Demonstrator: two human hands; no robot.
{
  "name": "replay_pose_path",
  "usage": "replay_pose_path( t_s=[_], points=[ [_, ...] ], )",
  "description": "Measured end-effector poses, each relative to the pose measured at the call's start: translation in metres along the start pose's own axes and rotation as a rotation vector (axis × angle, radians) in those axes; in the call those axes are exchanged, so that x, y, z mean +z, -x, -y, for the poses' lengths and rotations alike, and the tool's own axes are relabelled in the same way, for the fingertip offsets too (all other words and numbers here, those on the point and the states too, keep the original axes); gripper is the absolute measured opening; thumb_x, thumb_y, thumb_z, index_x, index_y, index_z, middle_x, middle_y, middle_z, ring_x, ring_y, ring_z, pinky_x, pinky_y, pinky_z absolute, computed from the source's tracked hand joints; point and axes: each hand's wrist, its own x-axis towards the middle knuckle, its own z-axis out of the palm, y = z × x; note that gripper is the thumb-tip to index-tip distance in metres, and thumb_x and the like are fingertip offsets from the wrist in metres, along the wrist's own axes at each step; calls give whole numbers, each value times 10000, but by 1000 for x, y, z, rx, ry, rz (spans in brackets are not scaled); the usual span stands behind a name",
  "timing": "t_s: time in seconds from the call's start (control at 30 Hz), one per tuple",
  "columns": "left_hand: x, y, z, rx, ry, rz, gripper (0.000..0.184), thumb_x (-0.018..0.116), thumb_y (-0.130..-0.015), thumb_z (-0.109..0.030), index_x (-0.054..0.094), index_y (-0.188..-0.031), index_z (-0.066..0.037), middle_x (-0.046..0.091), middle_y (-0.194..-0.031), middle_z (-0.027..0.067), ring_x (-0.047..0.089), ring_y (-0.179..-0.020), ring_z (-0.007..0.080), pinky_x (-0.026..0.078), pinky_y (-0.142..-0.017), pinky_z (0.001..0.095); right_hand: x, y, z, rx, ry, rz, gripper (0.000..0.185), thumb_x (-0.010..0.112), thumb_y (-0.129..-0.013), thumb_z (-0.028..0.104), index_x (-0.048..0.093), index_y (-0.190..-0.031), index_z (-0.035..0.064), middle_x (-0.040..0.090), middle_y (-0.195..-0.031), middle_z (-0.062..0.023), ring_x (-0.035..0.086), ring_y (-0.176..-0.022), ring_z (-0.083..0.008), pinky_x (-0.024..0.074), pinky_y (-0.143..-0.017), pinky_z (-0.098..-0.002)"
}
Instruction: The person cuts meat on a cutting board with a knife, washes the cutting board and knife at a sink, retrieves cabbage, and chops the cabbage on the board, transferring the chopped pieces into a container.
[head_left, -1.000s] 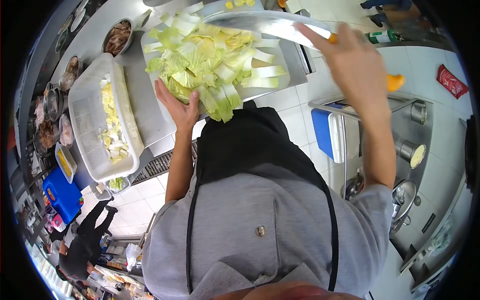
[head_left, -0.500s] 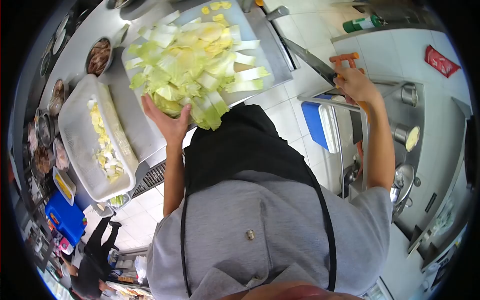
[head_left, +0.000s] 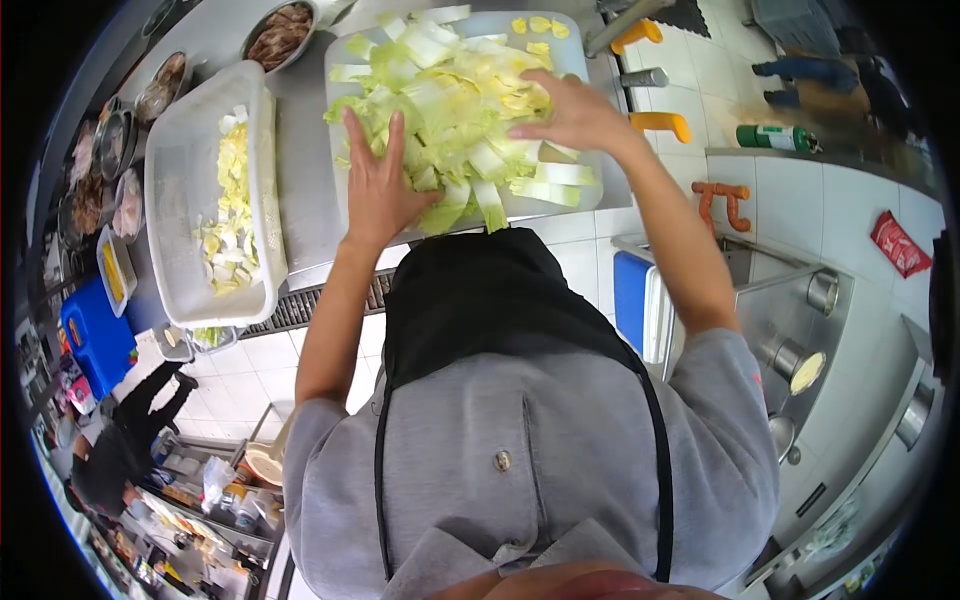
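Observation:
A loose pile of cut napa cabbage (head_left: 450, 110), pale green, yellow and white, covers most of the white cutting board (head_left: 572, 40). My left hand (head_left: 382, 195) rests at the pile's near left side with its fingers spread and pointing away from me. On the right side of the pile lies my right hand (head_left: 575, 115), thumb and fingers apart, touching the leaves. Neither hand has closed round anything. A few small yellow pieces (head_left: 538, 24) lie at the board's far right corner.
Left of the board stands a white plastic basket (head_left: 160, 200) with cut cabbage inside. Beyond it are metal bowls of meat (head_left: 280, 38). Orange handles (head_left: 660, 125) stick out by the table's right edge. Another person (head_left: 105, 465) is at far lower left.
My right hand has let go of the orange-handled knife and come left onto the cabbage. My left hand has spread its fingers at the pile's left side. The view has turned rightward.

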Motion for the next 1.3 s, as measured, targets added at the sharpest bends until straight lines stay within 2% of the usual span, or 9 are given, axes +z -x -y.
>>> replay_pose_path(
  t_s=[0.13,0.23,0.33,0.47,0.53,0.67,0.97,1.13,1.3],
  points=[
    [-24,-30,19,-132,164,190,1379,957,-487,-258,113,-1577,-234,-9,-1567,362,320,-1370,552,460,-1040,518,35,-13,41,194,-218,-28,1281,774,-545,779,228,-1571,240,424,-1294,-397,493,-1225,-523,433,-1027,-468],
    [-31,-51,24,-62,135,481,1337,922,-510,-175,126,-1573,-322,76,-1590,290,370,-1361,503,448,-1066,493,51,-13,72,252,-154,-85,1234,766,-612,746,190,-1584,250,368,-1322,-445,422,-1280,-546,393,-1066,-476],
    [-28,-56,31,-2,182,472,1268,914,-533,-158,190,-1548,-386,154,-1565,291,355,-1354,529,448,-1058,516,62,-16,89,334,-235,-146,1226,748,-611,762,216,-1575,224,361,-1356,-418,405,-1289,-536,392,-1043,-517],
    [-16,-56,41,36,300,365,1190,872,-548,-108,258,-1533,-369,229,-1522,312,350,-1346,532,417,-1083,515,93,-29,107,435,-187,-259,1140,746,-614,752,355,-1512,168,372,-1411,-353,357,-1332,-498,331,-1069,-559],
    [-15,-58,43,-53,485,440,1082,813,-566,-80,338,-1515,-287,398,-1506,198,262,-1415,495,304,-1165,536,96,-29,107,412,-207,-308,1102,750,-613,745,403,-1472,150,393,-1406,-336,345,-1346,-483,308,-1080,-565],
    [-3,-59,61,17,599,317,1009,787,-578,-89,390,-1488,-264,484,-1454,157,248,-1413,489,285,-1176,530,101,-37,98,346,-276,-377,1049,797,-610,680,469,-1398,71,454,-1372,-299,373,-1334,-449,310,-1081,-558],
    [-59,-51,43,55,850,146,924,751,-586,-75,436,-1448,-182,517,-1376,130,405,-1285,397,379,-1091,429,68,-32,149,-66,-787,-700,942,933,-638,232,415,-1371,-54,509,-1233,-179,519,-1174,-277,420,-1014,-390],
    [-122,-36,61,48,725,-90,908,762,-580,-75,459,-1431,-173,527,-1374,131,409,-1296,375,367,-1099,424,36,-38,217,-222,-759,-676,956,940,-632,220,404,-1371,-63,503,-1249,-170,516,-1181,-272,424,-1011,-384],
    [-205,7,109,73,438,-429,897,830,-560,-84,502,-1391,-166,578,-1259,157,494,-1211,390,391,-1072,452,36,-77,308,-650,-765,-500,904,915,-634,349,462,-1321,-27,594,-1173,-176,574,-1103,-281,427,-1016,-419]
  ],
)
